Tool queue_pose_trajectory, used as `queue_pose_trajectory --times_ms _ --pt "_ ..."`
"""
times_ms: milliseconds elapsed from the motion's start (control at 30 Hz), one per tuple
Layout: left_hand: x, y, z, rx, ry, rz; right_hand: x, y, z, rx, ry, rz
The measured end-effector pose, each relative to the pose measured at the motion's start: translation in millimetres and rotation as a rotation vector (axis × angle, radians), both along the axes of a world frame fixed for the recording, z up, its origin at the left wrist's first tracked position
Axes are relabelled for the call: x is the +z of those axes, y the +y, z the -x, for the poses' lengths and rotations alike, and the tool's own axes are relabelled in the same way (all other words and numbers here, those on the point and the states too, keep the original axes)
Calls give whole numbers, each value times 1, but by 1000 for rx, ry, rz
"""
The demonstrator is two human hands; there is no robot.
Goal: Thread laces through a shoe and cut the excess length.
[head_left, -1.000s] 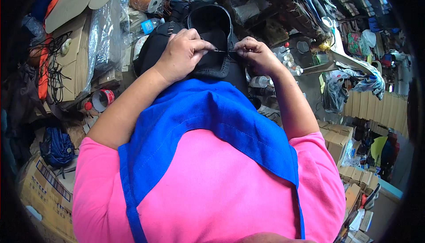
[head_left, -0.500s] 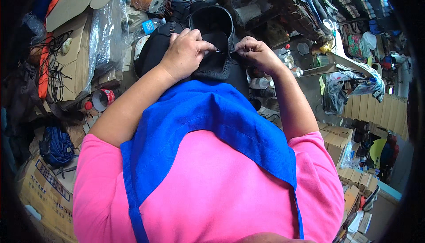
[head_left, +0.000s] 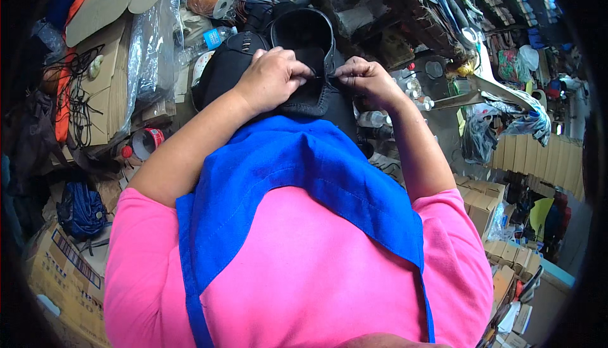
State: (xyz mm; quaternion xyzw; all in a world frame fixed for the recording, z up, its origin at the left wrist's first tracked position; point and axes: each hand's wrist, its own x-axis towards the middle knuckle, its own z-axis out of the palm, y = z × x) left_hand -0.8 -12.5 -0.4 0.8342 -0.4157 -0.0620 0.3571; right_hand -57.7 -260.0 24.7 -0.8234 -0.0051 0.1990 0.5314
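Note:
On my lap lies a black leather-like piece (head_left: 306, 106) with a tall rounded opening, a stiff rim and stitches along its near right edge. My left hand (head_left: 272, 79) reaches over its opening from the left, thumb and forefinger pinched at the inner side of the right-hand edge. A thin dark needle-like piece shows faintly at those fingertips. Against the outside of the same edge is my right hand (head_left: 367, 81), its fingers closed in a pinch; whatever they hold is too small to make out. A blue apron (head_left: 297, 151) covers my lap below the black piece.
To the left are flattened cardboard (head_left: 107, 94), clear plastic sheeting (head_left: 152, 50) and a water bottle (head_left: 218, 36). A spool of orange cord (head_left: 206, 0) lies beyond. Small bottles (head_left: 373, 119) stand close to my right forearm. Stacked cardboard boxes (head_left: 481, 202) sit farther right.
My left hand has turned slightly and moved down and right, its fingertips now closer to the stitched edge. My right hand has shifted a little, with its fingers drawn nearer that edge.

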Motion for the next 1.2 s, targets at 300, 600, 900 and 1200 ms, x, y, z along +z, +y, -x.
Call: queue_pose_trajectory --times_ms 300,600,900,1200 --pt "-7 -2 -6 -8 14 47 -13 -2 5 -104 89 -144" --pt "1 -12 -1 92 295 -6 -9 10 12 -141 73 -114" --pt "-5 -14 4 127 179 101 -3 18 12 -193 108 -177" --pt "-4 -24 11 180 298 131 3 32 9 -262 44 -187"
